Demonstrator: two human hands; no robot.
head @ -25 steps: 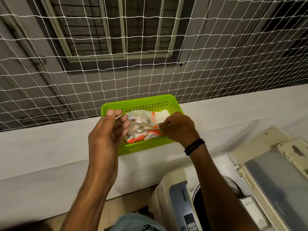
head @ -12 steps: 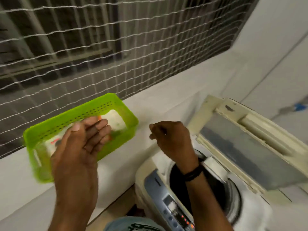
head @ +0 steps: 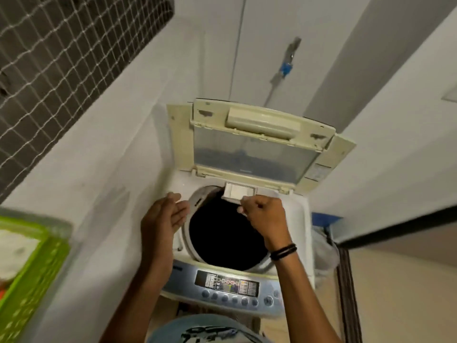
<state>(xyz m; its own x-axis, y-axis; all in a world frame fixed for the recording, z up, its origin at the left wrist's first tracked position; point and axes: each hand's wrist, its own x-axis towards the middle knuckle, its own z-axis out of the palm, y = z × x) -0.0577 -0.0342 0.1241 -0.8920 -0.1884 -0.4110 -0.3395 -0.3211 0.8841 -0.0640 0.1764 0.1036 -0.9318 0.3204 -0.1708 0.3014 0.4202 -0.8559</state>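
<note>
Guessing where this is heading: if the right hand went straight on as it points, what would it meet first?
Probably the white detergent compartment at the back rim of the washing machine opening, just beyond the right hand, which pinches a small white thing; depth is unclear.

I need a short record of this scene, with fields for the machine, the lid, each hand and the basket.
machine: top-loading washing machine, drum dark inside
lid: lid raised, leaning back
left hand: left hand open, beside the drum's left rim
right hand: right hand pinches small white item above the drum's far edge
basket: green basket on the ledge, far left
</note>
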